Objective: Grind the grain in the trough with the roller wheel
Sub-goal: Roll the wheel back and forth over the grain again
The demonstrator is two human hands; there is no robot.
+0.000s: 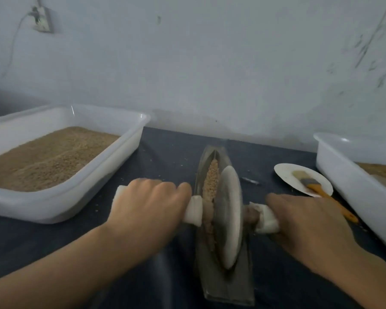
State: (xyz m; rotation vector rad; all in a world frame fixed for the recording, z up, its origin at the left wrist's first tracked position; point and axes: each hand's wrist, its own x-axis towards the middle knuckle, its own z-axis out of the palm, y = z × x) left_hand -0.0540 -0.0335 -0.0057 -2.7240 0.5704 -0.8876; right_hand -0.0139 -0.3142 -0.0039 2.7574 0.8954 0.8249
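Note:
A narrow boat-shaped metal trough (226, 284) lies lengthwise on the dark table in front of me. Tan grain (212, 181) fills its far half in a thin line. The grey roller wheel (231, 216) stands on edge in the trough's middle, with a white-wrapped axle sticking out on both sides. My left hand (149, 206) grips the left handle (194, 210). My right hand (308, 221) grips the right handle (266, 219). The grain under the wheel is hidden.
A white plastic tub (112, 170) full of tan grain sits at the left. Another white tub (352, 175) stands at the right edge. Between it and the trough lies a white plate (283, 175) holding an orange-handled brush (319, 188). A wall rises behind the table.

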